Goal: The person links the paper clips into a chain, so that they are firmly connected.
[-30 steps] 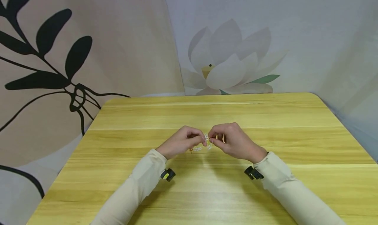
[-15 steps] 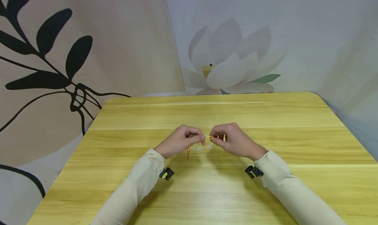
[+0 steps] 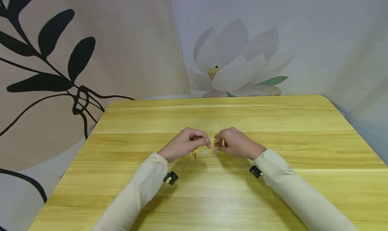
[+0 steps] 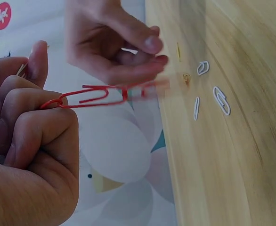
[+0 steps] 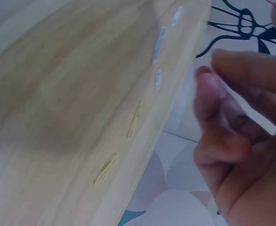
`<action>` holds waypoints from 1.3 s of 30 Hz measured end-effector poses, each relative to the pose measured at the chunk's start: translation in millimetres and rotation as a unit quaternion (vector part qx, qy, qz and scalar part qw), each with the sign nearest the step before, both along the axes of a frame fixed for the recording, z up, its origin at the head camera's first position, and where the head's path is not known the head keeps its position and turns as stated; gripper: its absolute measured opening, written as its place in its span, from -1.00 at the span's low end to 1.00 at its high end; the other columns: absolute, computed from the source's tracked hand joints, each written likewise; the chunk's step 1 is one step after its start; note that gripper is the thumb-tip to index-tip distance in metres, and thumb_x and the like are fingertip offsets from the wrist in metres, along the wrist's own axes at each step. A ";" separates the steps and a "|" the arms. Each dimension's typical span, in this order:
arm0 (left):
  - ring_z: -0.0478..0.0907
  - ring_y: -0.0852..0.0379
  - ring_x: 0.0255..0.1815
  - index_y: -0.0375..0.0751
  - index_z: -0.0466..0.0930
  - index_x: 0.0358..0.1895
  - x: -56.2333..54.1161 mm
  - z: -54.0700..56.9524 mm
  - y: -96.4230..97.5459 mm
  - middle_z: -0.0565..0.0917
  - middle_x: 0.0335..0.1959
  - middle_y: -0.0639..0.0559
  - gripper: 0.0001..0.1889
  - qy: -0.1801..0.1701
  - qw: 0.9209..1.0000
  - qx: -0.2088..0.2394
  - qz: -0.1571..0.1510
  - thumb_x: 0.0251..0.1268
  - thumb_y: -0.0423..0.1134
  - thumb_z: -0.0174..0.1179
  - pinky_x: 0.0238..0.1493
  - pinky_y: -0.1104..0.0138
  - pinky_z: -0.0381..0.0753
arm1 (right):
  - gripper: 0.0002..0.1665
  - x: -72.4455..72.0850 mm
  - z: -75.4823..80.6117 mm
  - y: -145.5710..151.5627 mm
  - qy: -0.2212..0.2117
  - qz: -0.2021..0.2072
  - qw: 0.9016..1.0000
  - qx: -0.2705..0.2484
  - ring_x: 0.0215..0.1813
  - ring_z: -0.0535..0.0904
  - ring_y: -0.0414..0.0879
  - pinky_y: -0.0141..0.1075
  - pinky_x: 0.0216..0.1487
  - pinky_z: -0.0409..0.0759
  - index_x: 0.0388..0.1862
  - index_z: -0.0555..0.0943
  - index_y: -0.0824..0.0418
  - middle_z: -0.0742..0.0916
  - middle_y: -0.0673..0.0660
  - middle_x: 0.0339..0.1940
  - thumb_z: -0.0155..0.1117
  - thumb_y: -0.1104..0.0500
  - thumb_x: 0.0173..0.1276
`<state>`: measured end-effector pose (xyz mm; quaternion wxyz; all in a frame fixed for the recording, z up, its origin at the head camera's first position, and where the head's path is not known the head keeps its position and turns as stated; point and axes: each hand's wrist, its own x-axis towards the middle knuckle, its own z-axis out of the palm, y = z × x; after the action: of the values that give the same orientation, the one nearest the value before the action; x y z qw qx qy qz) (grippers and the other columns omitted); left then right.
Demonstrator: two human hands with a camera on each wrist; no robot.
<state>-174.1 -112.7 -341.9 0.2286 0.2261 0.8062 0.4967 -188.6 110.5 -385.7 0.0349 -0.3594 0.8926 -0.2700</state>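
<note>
My left hand (image 3: 186, 144) pinches a yellow paper clip (image 3: 214, 140) between thumb and index finger, its loop pointing right. From the curled lower fingers of that hand hangs a short chain of linked red paper clips (image 4: 93, 95), blurred at its far end in the left wrist view. Close by on the right is my right hand (image 3: 237, 143), bent at the fingers; the right wrist view shows nothing between its thumb (image 5: 209, 94) and index finger. Below the hands, a white paper clip (image 3: 203, 153) and another white clip (image 3: 215, 151) lie on the table.
The wooden table (image 3: 194, 200) also bears a third white clip (image 5: 177, 15). Two yellow paper clips lie in a row with them, the nearer yellow clip (image 5: 106, 168) at the end. A fabric backdrop (image 3: 136, 49) with printed plants stands behind the table.
My right hand has let go of the yellow clip and shifted slightly left and down, leaving the clip at my left fingertips. The red chain swings below my nearly still left hand.
</note>
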 end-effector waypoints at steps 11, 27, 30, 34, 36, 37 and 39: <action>0.16 0.19 -0.62 -0.27 0.72 -0.21 0.8 2.6 0.2 0.34 -0.65 0.16 -0.76 -0.002 1.000 0.007 0.003 0.51 -0.25 0.06 -0.50 0.42 0.22 | -0.78 -8.0 -7.0 -14.4 0.017 -0.004 0.998 0.057 -0.40 0.53 -0.22 -0.41 -0.34 0.53 -0.34 0.69 0.18 0.72 0.04 -0.41 0.35 0.47 0.14; 0.20 0.21 -0.61 -0.25 0.72 -0.24 0.5 -0.5 -0.1 0.40 -0.60 0.16 -0.76 -0.004 1.000 0.011 0.005 0.50 -0.27 0.06 -0.50 0.43 0.26 | -0.79 -9.7 -15.5 -20.0 0.041 0.043 0.996 0.073 -0.49 0.40 -0.26 -0.50 -0.46 0.38 -0.49 0.58 0.24 0.64 0.04 -0.55 0.32 0.50 0.21; 0.18 0.22 -0.61 -0.34 0.70 -0.20 0.3 -0.4 0.3 0.42 -0.59 0.18 -0.75 -0.006 1.000 0.013 0.002 0.50 -0.26 0.06 -0.49 0.43 0.25 | -0.76 -10.5 -14.3 -20.0 0.021 0.059 0.996 0.068 -0.51 0.31 -0.26 -0.51 -0.47 0.29 -0.44 0.55 0.23 0.51 0.01 -0.60 0.24 0.54 0.25; 0.16 0.22 -0.62 -0.39 0.69 -0.16 0.4 -0.2 0.1 0.41 -0.61 0.18 -0.73 -0.007 1.000 0.016 0.001 0.51 -0.26 0.05 -0.50 0.42 0.23 | -0.73 -11.6 -14.1 -20.0 -0.010 0.067 0.996 0.062 -0.51 0.22 -0.28 -0.51 -0.46 0.20 -0.41 0.52 0.24 0.34 -0.05 -0.61 0.14 0.59 0.26; 0.16 0.21 -0.63 -0.36 0.70 -0.18 0.6 -0.4 -0.3 0.39 -0.62 0.18 -0.74 -0.006 1.000 0.014 0.002 0.51 -0.26 0.05 -0.50 0.42 0.23 | -0.74 -12.3 -14.9 -20.3 -0.019 0.068 0.996 0.063 -0.52 0.20 -0.28 -0.51 -0.46 0.19 -0.42 0.51 0.26 0.30 -0.06 -0.61 0.12 0.59 0.26; 0.15 0.21 -0.63 -0.35 0.70 -0.18 0.8 -0.5 -0.5 0.34 -0.64 0.17 -0.74 -0.006 1.000 0.014 0.002 0.51 -0.26 0.05 -0.51 0.42 0.23 | -0.74 -12.5 -15.1 -20.5 -0.024 0.067 0.995 0.065 -0.52 0.19 -0.27 -0.50 -0.45 0.18 -0.41 0.52 0.26 0.30 -0.06 -0.61 0.13 0.59 0.26; 0.15 0.20 -0.64 -0.34 0.70 -0.18 0.8 -0.9 -0.9 0.33 -0.65 0.17 -0.74 -0.007 1.000 0.016 0.000 0.52 -0.26 0.05 -0.51 0.41 0.22 | -0.76 -12.7 -15.0 -20.9 -0.034 0.064 0.995 0.068 -0.52 0.18 -0.27 -0.50 -0.45 0.17 -0.41 0.52 0.27 0.28 -0.07 -0.60 0.14 0.58 0.28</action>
<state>-173.4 -113.6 -342.8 0.2302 0.2259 0.7968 0.5109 -201.3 89.6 -400.7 0.1067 -0.4034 0.8823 -0.2178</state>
